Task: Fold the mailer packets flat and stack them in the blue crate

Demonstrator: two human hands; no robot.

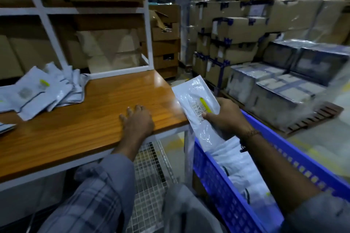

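Note:
My right hand (226, 117) grips a flat white mailer packet (195, 100) with a yellow mark and a printed label, holding it over the near left corner of the blue crate (214, 179). Inside the crate lie other white packets (244, 176). My left hand (137, 121) rests on the wooden table (85, 125), fingers relaxed and holding nothing. A loose pile of white packets (41, 91) lies at the table's far left.
A white metal shelf frame (147, 30) with cardboard boxes stands behind the table. Wrapped cartons (236, 30) on pallets fill the right side. A wire mesh panel (151, 176) sits under the table beside my legs.

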